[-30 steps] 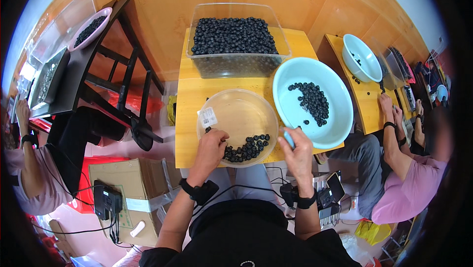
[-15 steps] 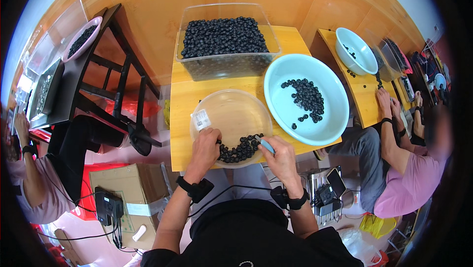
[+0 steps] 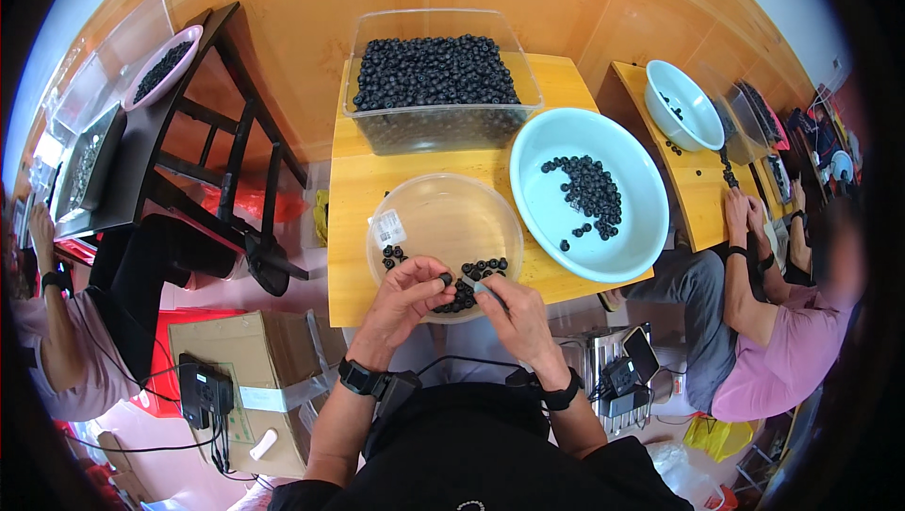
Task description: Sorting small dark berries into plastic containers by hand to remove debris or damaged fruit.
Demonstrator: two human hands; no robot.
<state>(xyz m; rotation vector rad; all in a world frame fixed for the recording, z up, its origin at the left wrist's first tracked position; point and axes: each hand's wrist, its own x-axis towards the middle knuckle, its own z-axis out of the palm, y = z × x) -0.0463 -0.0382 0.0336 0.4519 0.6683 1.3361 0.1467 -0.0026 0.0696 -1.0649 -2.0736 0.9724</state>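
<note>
Here, above the near edge of a shallow round dish [image 3: 457, 214], the left hand [image 3: 403, 302] pinches a dark bead [image 3: 446, 279] between thumb and fingers. The right hand [image 3: 520, 322], also over that edge, grips a slim blue-handled tool [image 3: 485, 290]. Loose beads [image 3: 485, 268] lie inside the dish; beyond it stands a bead-filled clear bin [image 3: 386, 138], and to its right a pale-blue basin [image 3: 603, 253].

A yellow wooden table [image 3: 363, 176] stands in the middle of the frame, carrying a clear rectangular plastic box [image 3: 443, 113] toward its top, a round shallow plastic container [image 3: 448, 219] at its lower edge and a light-blue basin [image 3: 539, 214] on its right. At right of the frame, another yellow table [image 3: 695, 214] bears a second light-blue basin [image 3: 698, 107] and loose blueberries [image 3: 673, 147]; at upper left, a dark table [image 3: 134, 172] holds a pink bowl [image 3: 177, 80]
</note>
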